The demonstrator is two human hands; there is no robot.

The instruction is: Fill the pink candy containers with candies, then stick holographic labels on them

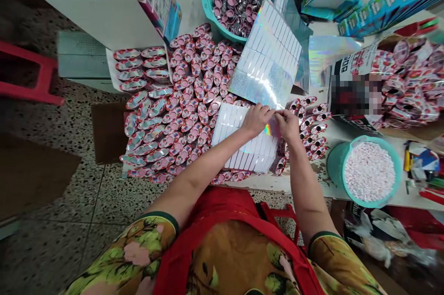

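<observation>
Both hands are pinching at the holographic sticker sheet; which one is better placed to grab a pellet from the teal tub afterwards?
Right, probably. The right hand is on the side of the teal tub of white pellets, with bare table between them. The left hand would have to cross over the holographic sticker sheet and the other arm.

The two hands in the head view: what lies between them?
In the head view, left hand and right hand nearly meet; between them shows only the holographic sticker sheet edge they pinch.
</observation>
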